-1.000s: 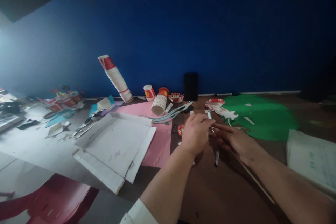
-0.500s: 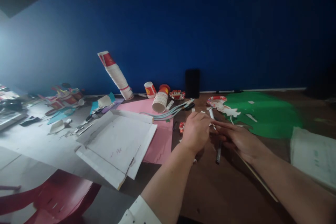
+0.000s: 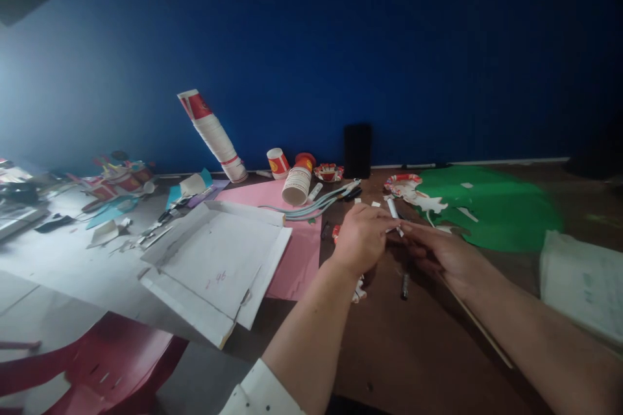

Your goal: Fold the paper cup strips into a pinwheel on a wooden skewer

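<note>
My left hand and my right hand meet fingertip to fingertip over the brown table. The left fingers are bent and pressed together, their tips hiding whatever small thing they pinch. My right fingers curl inward, also closed, with their hold hidden. A white rod-like piece lies just beyond the touching fingertips. From beneath my right hand a thin wooden stick runs toward the front right; whether the hand grips it I cannot tell. A dark pen lies below the hands, and a cut paper scrap peeks out by my left wrist.
Left of my hands are a white box lid, pink paper, grey cables and a stack of paper cups. Green paper with cut scraps lies right. A black phone-like slab leans on the blue wall.
My hands stay together, shifting only slightly. The left hand has turned a little, and more of the white rod-like piece and of the paper scrap by the left wrist shows.
</note>
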{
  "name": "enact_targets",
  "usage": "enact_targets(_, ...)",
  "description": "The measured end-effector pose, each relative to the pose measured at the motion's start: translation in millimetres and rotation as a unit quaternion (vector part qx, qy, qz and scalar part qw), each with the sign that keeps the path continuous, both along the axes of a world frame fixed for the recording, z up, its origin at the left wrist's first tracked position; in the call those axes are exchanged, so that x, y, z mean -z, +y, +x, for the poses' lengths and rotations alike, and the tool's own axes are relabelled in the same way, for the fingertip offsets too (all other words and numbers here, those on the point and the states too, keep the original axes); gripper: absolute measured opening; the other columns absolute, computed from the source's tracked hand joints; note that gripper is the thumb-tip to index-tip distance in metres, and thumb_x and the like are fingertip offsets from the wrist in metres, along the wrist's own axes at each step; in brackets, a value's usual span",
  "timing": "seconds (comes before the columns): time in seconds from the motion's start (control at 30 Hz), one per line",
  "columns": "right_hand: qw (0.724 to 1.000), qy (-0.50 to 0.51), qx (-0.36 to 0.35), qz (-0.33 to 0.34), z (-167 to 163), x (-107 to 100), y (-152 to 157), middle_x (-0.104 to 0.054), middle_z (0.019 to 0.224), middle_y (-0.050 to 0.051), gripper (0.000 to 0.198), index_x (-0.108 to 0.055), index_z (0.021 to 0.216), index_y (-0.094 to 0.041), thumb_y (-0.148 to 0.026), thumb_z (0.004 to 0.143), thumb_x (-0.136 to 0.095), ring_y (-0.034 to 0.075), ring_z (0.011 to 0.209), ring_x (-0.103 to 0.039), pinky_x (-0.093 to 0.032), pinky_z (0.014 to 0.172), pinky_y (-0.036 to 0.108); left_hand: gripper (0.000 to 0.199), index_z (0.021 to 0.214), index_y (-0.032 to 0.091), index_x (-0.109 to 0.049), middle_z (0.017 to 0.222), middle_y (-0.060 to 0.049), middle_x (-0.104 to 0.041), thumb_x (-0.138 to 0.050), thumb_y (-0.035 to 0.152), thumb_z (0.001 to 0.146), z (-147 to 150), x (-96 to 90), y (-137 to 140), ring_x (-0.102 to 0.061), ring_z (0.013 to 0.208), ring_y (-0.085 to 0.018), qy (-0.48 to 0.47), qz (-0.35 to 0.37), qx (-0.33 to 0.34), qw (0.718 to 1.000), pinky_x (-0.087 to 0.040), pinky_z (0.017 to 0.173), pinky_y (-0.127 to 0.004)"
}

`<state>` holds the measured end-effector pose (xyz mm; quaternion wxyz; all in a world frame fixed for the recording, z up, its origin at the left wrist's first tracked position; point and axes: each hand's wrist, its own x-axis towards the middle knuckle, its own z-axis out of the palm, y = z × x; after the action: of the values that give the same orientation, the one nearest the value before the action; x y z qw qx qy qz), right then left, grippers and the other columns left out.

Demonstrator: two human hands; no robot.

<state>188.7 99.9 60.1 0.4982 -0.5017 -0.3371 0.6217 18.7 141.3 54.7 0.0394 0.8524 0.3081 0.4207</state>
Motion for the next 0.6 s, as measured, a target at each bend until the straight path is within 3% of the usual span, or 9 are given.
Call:
enact_targets(0.17,0.999,-0.025,0.034,-0.027,3,9,0,-0.062,0.068,-0.001,0.04,-0.078,0.1,-0.021,-0.035,0.063,-0.085,0.005,0.046,-0.04,-0.022,0.035,0.017,0.032,0.098,0.021,-0.08,0.105,-0.004,-0.076,-0.055,0.003,0.087,-1,-4.6,-3,-0.061,0.095,-0.018,0.006,0.004,-0.002,1.0,-0.051,0.091,-0.032)
enact_targets(0.37,0.994,-0.096,0.039,-0.03,-1,-2,-5,-0.063,0.068,-0.001,0.037,-0.079,0.099,-0.021,-0.038,0.066,-0.081,0.006,0.048,-0.044,-0.029,0.039,0.018,0.031,0.1,0.023,-0.08,0.108,-0.005,-0.076,-0.058,0.005,0.086,-1,-9.6,-5,-0.061,0.097,-0.019,0.056,0.003,-0.017,0.998,-0.052,0.092,-0.034)
enact_targets(0.6,0.984,-0.171,0.053,0.013,-2,-7,-7,-0.062,0.059,0.0,0.033,-0.079,0.093,-0.019,-0.038,0.067,-0.076,0.008,0.041,-0.042,-0.022,0.035,0.022,0.033,0.095,0.023,-0.08,0.106,-0.004,-0.077,-0.055,0.003,0.083,-1,-13.6,-8,-0.063,0.094,-0.019,0.047,0.003,-0.006,0.999,-0.052,0.091,-0.035)
